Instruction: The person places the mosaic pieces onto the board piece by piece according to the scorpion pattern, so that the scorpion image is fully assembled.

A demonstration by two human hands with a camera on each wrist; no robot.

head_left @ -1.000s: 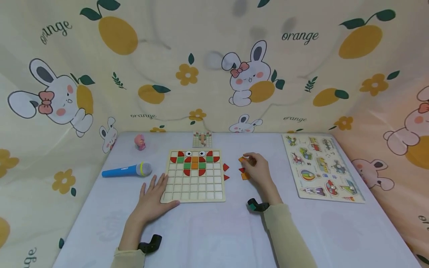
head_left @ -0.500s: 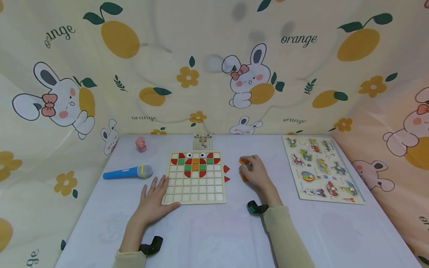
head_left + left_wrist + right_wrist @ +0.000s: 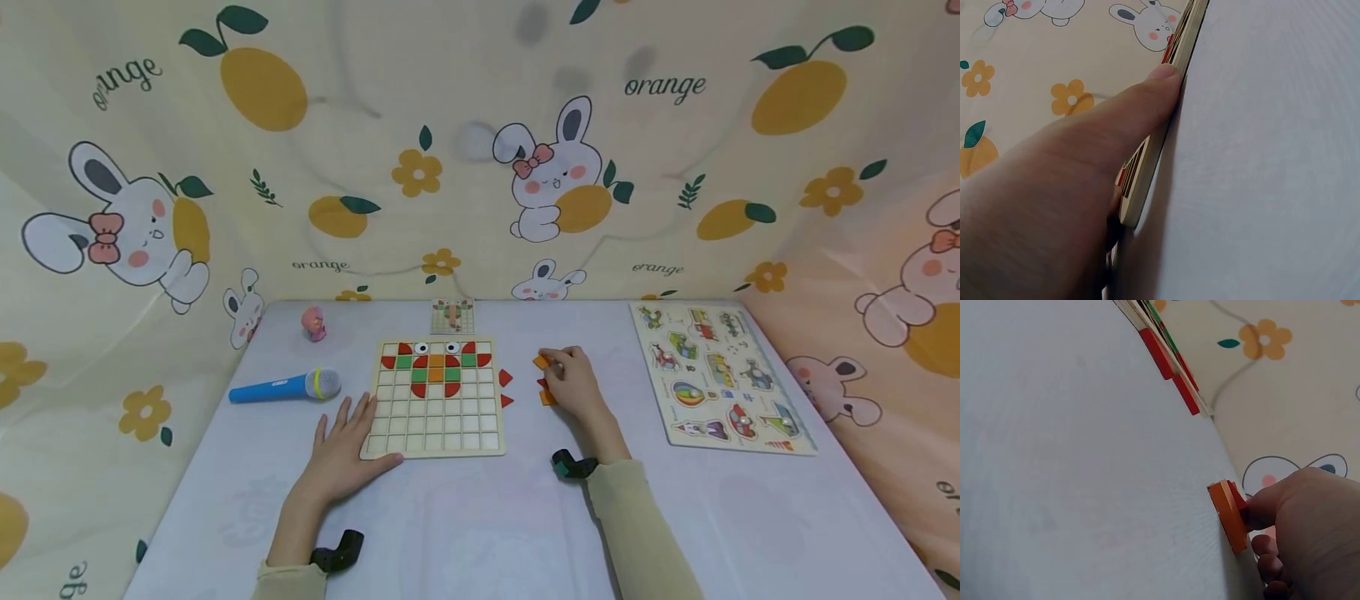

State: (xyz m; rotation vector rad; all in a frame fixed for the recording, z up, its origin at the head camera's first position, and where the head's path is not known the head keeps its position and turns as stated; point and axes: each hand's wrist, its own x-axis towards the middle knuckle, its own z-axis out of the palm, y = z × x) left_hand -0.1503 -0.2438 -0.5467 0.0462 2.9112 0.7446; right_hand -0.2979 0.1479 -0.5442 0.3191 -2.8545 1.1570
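Observation:
My left hand [image 3: 341, 450] lies spread at the lower left corner of a wooden grid board [image 3: 437, 425], its thumb along the near edge. In the left wrist view the thumb [image 3: 1141, 100] presses the board's side [image 3: 1146, 181]. Red, green and orange tiles and two eye tiles fill cells in the board's upper rows. On the right, my right hand [image 3: 576, 383] has curled fingers, thumb and forefinger pinching the edge of an orange tile [image 3: 540, 362]. Just below lie a red tile and another orange tile [image 3: 548, 398]; the right wrist view shows this orange tile [image 3: 1229, 515] beside the thumb.
Two red tiles [image 3: 506, 377] lie against the board's right edge. Behind the board stands a small pattern card [image 3: 453, 317]. A blue toy microphone [image 3: 273, 389] and a pink figurine [image 3: 314, 323] are at the left; a picture puzzle board [image 3: 723, 375] lies at the right.
My right hand first shifts slightly left over the lower tiles, covering them, then draws back so that they show again. The left hand stays on the board.

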